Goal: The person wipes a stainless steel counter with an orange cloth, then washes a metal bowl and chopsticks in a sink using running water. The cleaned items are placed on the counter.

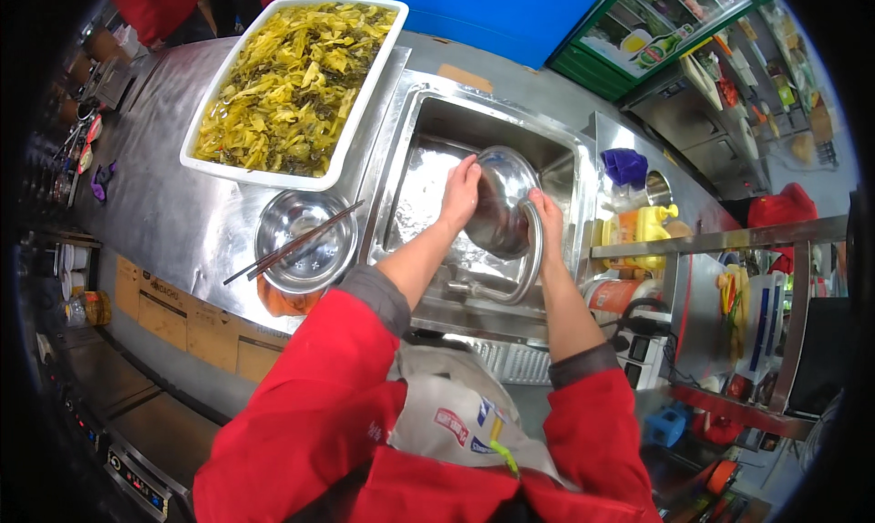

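Observation:
A round stainless steel bowl (502,205) is held tilted inside the steel sink basin (424,161). My left hand (461,191) grips the bowl's left rim, thumb and fingers around the edge. On the opposite side, my right hand (547,215) holds the bowl near its right edge, and its fingers are partly hidden. The curved metal faucet spout (536,249) passes in front of the bowl, close beside my right hand. The basin's bottom looks wet and shiny.
On the left steel counter (157,161) stands a white tub (191,155) of pickled greens in liquid. Chopsticks (301,243) lie across a steel bowl (273,267). Right of the sink are a purple cloth (623,166), a yellow pump jug (642,226) and a metal shelf frame (718,236).

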{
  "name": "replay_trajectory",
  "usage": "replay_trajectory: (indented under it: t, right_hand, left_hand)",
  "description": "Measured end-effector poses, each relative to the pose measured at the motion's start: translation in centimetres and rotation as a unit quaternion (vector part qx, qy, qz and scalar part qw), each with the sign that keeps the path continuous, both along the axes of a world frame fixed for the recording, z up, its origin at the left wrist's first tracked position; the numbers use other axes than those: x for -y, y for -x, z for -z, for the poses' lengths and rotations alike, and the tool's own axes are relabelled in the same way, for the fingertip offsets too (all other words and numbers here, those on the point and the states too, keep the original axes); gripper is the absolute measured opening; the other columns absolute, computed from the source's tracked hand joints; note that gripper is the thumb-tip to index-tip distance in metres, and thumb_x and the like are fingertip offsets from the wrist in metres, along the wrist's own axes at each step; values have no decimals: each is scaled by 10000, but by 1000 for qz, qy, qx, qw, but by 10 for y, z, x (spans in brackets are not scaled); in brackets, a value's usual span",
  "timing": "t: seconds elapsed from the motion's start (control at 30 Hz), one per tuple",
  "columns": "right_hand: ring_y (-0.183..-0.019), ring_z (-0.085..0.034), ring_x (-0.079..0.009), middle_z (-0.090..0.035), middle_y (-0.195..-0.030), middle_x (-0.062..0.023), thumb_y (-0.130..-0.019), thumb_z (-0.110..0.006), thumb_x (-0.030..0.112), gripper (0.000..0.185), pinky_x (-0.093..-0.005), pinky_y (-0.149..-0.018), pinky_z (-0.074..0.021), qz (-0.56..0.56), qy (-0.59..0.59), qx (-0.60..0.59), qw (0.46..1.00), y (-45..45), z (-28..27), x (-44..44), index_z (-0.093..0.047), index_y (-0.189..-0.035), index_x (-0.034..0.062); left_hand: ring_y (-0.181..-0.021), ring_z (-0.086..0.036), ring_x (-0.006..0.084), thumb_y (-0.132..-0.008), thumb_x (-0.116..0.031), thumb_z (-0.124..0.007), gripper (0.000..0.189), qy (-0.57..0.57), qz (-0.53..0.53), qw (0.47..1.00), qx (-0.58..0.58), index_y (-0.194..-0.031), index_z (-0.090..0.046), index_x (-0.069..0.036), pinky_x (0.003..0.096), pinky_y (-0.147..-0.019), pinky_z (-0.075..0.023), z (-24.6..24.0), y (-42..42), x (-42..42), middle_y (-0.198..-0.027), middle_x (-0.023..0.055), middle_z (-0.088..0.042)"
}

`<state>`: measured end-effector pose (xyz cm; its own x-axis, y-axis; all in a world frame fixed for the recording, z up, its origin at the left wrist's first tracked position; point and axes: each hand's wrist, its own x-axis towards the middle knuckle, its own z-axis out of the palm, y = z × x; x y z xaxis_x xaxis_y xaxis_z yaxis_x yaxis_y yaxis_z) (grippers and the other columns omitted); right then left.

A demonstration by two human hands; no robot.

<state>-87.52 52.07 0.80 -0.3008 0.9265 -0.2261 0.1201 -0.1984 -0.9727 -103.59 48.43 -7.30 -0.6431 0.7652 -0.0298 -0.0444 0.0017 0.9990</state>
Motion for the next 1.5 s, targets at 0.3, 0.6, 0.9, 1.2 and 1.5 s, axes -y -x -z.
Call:
replay_trajectory:
  t: [0.3, 0.6, 0.9, 1.2, 1.5]
  right_hand:
    - [-657, -485, -112, -544, -645, 9, -975, -613, 396, 438, -320, -599, -416, -46, -138, 196, 970, 16, -6, 27, -671, -821, -10]
    - [-660, -482, -68, -568, -669, 29, -968, -638, 323, 340, -261, -611, -407, 26, 65, 43, 997, -1, 6, 11, -701, -854, 10]
    - [-813, -529, -120, -624, -918, -37, -1017, -536, 332, 384, -305, -744, -445, 18, -103, 83, 991, -42, 84, -42, -648, -1075, -30]
    - [-1321, -434, -448, -467, -1397, -314, -986, -511, 253, 483, -446, -1121, -343, -91, -367, 307, 873, 26, 47, -3, -492, -1338, -77]
    - [-1297, -433, -505, -482, -1390, -304, -880, -602, 98, 467, -512, -1111, -340, -187, -531, 310, 766, 53, 26, 25, -525, -1301, -89]
  left_hand:
    - [-1067, -572, 261, -955, -456, -478, 511, 151, -63, 907, 388, -1188, -617, -22, 394, -937, -459, 9, 8, 24, -1171, 133, -610]
    - [-946, -629, 234, -960, -441, -594, 463, 212, 27, 932, 293, -1072, -649, 4, 454, -775, -525, 12, 47, 58, -1009, 115, -677]
    - [-691, -608, 165, -984, -224, -612, 192, 52, 83, 910, 402, -948, -660, -42, 321, -627, -523, 12, 28, 55, -806, 41, -645]
    - [-809, -635, 190, -889, 80, -494, 237, 46, 96, 930, 352, -1055, -647, 10, 314, -720, -513, -19, 18, 55, -925, 68, -668]
    - [-954, -614, 151, -858, 132, -468, 455, 50, 152, 932, 326, -1289, -577, 35, 285, -804, -495, -21, 20, 47, -1064, 93, -655]
